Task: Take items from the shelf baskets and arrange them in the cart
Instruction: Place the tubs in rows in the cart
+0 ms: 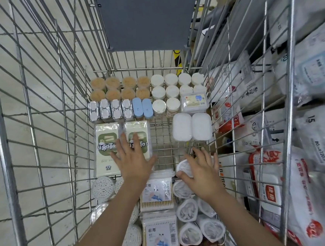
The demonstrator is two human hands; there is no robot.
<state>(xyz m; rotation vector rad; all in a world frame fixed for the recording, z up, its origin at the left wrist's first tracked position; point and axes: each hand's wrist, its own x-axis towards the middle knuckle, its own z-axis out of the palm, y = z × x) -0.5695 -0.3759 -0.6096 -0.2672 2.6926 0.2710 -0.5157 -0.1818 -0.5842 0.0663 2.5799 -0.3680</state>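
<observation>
**Cart contents, viewed from above**

Wire shopping cart point(48, 130): steel mesh walls and floor, with a grey plastic flap point(146, 18) folded at the far end. Stock lies in rows across the floor.

Shelf baskets point(284, 114), right of the cart: wire fronts, packed with white and red soft packs of wipes point(274, 188).

Green-and-white flat packs point(106, 148), two, side by side at mid-left on the cart floor.

Cotton swab bags point(161, 236), two, with a printed figure, one behind the other at near centre.

White rectangular lidded boxes point(191, 126), two, side by side at mid-right; a third labelled box point(193, 101) just behind them.

Clear rounded tubs point(190, 234), several, lying in two columns at near right.

Round swab tubs point(102, 186), along the near-left wall, partly hidden by the forearm.

Far rows: toothpick jars point(113, 88), eight, at left; white-capped jars point(172, 91) at right. In front of these, four silver-topped cases point(110, 110) and two blue-lidded containers point(142, 108).

Left hand point(132, 161): spread flat, fingers straight and apart, over the right-hand green pack; fingertips lie on its printed face. Holding nothing.

Right hand point(199, 174): fingers curled over the top of one clear rounded tub point(182, 169) at the head of the near-right columns, thumb at the tub's near side, gripping it just above the cart floor.
</observation>
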